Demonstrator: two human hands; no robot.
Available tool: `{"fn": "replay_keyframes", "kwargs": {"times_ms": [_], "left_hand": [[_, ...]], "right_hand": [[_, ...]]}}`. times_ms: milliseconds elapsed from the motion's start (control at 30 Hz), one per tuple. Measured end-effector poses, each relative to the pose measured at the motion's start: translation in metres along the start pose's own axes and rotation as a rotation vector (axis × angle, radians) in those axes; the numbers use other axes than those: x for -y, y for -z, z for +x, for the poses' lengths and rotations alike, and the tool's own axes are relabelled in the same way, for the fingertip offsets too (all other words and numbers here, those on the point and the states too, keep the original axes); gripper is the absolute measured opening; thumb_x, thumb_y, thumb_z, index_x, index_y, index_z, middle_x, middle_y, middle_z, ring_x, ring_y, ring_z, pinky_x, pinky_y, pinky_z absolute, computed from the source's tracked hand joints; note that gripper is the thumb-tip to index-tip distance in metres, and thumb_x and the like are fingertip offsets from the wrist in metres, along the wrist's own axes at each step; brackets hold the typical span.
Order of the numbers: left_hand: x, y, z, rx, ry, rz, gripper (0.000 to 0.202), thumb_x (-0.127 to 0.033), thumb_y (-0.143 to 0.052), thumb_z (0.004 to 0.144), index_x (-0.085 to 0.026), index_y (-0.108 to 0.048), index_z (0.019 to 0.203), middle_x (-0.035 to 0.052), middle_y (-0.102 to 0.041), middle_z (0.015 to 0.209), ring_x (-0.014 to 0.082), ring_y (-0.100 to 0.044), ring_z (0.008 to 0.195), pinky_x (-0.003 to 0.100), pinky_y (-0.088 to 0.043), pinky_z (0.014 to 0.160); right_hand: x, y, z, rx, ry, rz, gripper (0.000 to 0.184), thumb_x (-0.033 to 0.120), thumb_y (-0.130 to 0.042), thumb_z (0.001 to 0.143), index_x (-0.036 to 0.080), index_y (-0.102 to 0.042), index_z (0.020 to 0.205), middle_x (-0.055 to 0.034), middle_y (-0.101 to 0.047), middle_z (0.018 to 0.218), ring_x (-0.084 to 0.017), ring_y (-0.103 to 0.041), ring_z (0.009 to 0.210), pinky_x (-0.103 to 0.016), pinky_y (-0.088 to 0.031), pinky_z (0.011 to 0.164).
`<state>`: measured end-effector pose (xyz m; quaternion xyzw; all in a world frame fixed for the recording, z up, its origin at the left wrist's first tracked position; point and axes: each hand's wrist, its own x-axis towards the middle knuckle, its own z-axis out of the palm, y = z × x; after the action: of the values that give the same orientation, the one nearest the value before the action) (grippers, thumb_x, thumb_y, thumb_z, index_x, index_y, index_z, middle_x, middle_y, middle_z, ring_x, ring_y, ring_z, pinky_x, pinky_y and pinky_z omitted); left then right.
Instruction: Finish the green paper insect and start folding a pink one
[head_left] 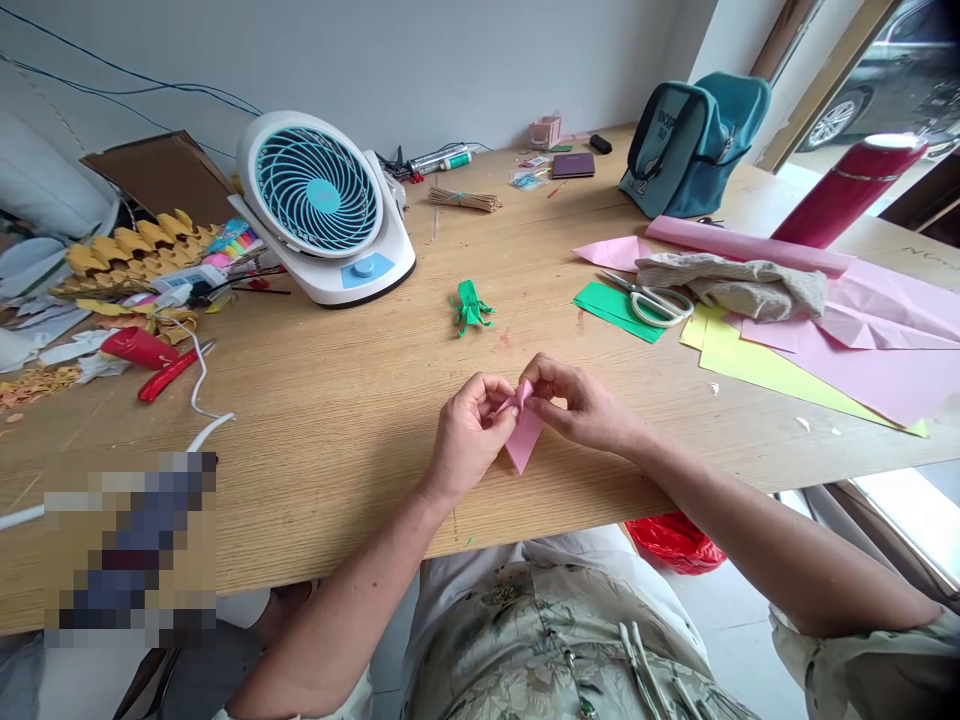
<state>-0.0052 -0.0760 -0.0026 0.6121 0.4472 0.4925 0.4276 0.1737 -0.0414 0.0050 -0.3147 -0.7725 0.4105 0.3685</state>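
Near the front of the wooden table, a small folded piece of pink paper [526,440] is pinched between my two hands, its pointed end hanging toward me. My left hand [471,432] grips its left side with thumb and fingers. From the right, my right hand [581,405] pinches the upper edge, fingertips close to those of the left. Some of the folds are hidden behind the fingers. Just beyond my hands lies a green folded-paper figure [470,305] with thin legs.
A white and blue fan [319,200] stands at the back left. Red-handled pliers [169,375] and a cord lie left. To the right are scissors [656,302], green paper [611,308], yellow paper [750,365], pink sheets [885,375], a grey cloth [739,283], a bag [679,150] and a red flask [844,195].
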Motion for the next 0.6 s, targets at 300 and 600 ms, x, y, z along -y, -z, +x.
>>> {"fn": "replay_keyframes", "kwargs": {"times_ms": [300, 600], "left_hand": [[0.0021, 0.0005, -0.0008, -0.008, 0.017, -0.005, 0.019, -0.014, -0.062, 0.084, -0.019, -0.054, 0.101, 0.0016, -0.068, 0.086, 0.0112, -0.067, 0.076, 0.019, -0.05, 0.069], [-0.0019, -0.0008, -0.0004, 0.017, -0.035, 0.024, 0.012, -0.016, -0.06, 0.086, -0.02, -0.056, 0.097, 0.0011, -0.067, 0.088, 0.0099, -0.065, 0.074, 0.019, -0.049, 0.069]], "right_hand": [[0.0007, -0.0022, 0.0008, -0.032, -0.073, 0.109, 0.004, 0.02, -0.057, 0.087, 0.017, -0.06, 0.089, -0.0025, -0.064, 0.082, -0.013, -0.06, 0.074, -0.026, -0.047, 0.067], [-0.0001, -0.0027, 0.0011, -0.067, -0.079, 0.065, 0.006, 0.02, -0.056, 0.086, 0.017, -0.061, 0.088, -0.0012, -0.065, 0.078, -0.012, -0.059, 0.069, -0.025, -0.046, 0.063]]}}
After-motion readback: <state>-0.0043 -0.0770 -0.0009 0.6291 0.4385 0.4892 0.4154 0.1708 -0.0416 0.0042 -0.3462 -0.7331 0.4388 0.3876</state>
